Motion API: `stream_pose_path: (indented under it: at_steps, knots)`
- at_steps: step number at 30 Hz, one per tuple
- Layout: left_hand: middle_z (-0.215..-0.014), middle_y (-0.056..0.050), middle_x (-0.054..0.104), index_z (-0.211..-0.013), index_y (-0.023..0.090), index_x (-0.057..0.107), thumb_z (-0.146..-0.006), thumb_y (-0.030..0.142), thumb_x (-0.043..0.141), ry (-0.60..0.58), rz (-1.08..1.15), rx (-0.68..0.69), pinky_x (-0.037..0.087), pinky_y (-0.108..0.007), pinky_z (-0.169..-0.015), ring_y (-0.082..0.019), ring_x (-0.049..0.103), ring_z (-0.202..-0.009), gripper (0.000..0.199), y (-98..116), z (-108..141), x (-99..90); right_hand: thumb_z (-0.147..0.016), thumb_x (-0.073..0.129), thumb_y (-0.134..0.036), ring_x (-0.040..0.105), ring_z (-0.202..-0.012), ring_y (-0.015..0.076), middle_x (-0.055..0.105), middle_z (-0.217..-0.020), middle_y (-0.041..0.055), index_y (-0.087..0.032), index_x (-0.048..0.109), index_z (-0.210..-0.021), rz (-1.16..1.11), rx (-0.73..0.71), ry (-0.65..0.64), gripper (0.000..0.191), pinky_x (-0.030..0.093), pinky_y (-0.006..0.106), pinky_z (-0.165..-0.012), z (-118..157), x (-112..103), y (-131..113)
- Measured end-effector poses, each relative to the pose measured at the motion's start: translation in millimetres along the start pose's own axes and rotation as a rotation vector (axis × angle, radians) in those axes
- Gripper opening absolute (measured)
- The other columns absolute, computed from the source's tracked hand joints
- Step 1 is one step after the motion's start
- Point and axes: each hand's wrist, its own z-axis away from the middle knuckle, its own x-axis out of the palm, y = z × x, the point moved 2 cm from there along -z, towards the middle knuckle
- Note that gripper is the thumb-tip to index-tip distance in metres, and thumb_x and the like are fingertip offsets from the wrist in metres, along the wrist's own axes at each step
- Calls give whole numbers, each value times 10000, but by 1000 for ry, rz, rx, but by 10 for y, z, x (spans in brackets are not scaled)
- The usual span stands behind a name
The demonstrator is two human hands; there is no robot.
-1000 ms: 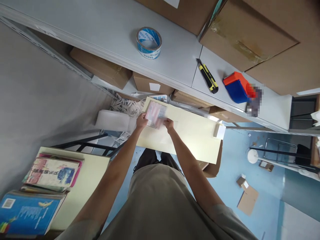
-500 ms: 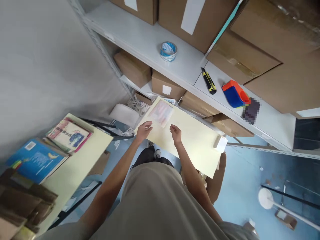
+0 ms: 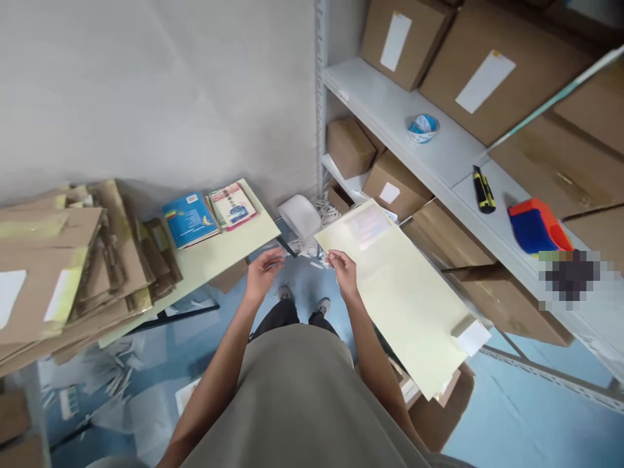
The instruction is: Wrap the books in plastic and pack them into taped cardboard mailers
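Note:
Over the floor between two pale yellow tables, my left hand [image 3: 264,272] is raised with loosely curled fingers, apart from the thumb. Nothing shows in it. My right hand [image 3: 344,273] hovers by the near left corner of the right-hand table [image 3: 409,299], its fingers half bent and parted, with no object visible in them. On that table lies a clear plastic sleeve or bag [image 3: 369,225] with pinkish print. Closest to my left hand, on the other table [image 3: 205,265], are a stack of books with a pale cover [image 3: 234,205] and a blue book [image 3: 190,220].
Flattened cardboard boxes [image 3: 97,260] are piled at left. The metal shelf [image 3: 390,110] at right holds cartons, a tape roll [image 3: 422,128], a yellow-black box cutter [image 3: 483,190] and a blue-orange tape dispenser [image 3: 536,226]. A small white box [image 3: 472,335] sits at the right table's end.
My view has swung left, bringing the cardboard pile and books further in. My hands have moved from above the right-hand table to the gap between the tables, still loosely curled.

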Motion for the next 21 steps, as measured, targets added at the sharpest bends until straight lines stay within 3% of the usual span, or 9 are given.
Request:
stream_pose_path:
  at_steps: [6, 9, 12, 15, 18, 21]
  knots:
    - [-1244, -159, 789, -1194, 174, 753, -694, 375, 896, 152, 105, -2, 615, -490, -996, -273, 780, -995, 557, 133, 82, -681, -821, 788, -631, 781, -908, 262, 816, -971, 77, -223, 774, -1049, 83, -54, -134, 468, 622, 411, -876, 115, 789, -101]
    - [-1275, -176, 775, -1208, 168, 751, -731, 442, 891, 220, 164, -4, 633, -474, -943, -273, 782, -981, 568, 181, 95, -1201, -826, 783, -625, 777, -902, 259, 818, -972, 77, -222, 779, -1048, 123, -80, -206, 460, 621, 411, -878, 223, 1369, -117]
    - [-1288, -182, 767, -1209, 164, 748, -734, 483, 884, 325, 227, 16, 641, -459, -903, -280, 782, -991, 588, 188, 114, -1956, -825, 786, -629, 770, -895, 251, 816, -966, 79, -220, 781, -1041, 142, -88, -284, 462, 620, 403, -876, 372, 2089, -96]
    - [-1275, -181, 770, -1215, 158, 746, -742, 493, 875, 502, 232, 57, 625, -455, -953, -292, 771, -1056, 594, 124, 202, -2877, -823, 798, -634, 767, -889, 245, 811, -968, 81, -218, 778, -1043, 158, -87, -404, 471, 618, 392, -859, 543, 2875, -35]
    - [-1264, -165, 765, -1209, 156, 742, -782, 485, 839, 713, 158, 106, 594, -468, -1049, -298, 745, -1143, 548, -6, 407, -3781, -842, 793, -637, 767, -906, 240, 805, -979, 76, -224, 773, -1060, 180, -81, -532, 467, 615, 385, -865, 727, 3628, 70]
    - [-1293, -144, 725, -1235, 158, 713, -821, 413, 800, 1001, -5, 117, 534, -473, -1157, -287, 699, -1246, 493, -189, 695, -4520, -843, 786, -662, 767, -899, 237, 802, -981, 72, -231, 770, -1056, 214, -56, -655, 480, 618, 379, -852, 910, 4294, 221]
